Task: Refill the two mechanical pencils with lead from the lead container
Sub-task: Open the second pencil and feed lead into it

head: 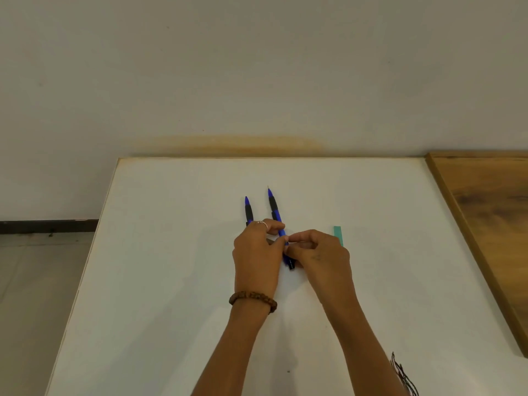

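pencil [276, 217] between both hands

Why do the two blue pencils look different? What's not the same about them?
The right pencil is gripped by both hands, the left hand and the right hand; the left pencil just lies on the table, with its back end hidden behind the left hand. The right pencil's tip reaches farther away than the left pencil's. Both are blue with black grips and point away from the person.
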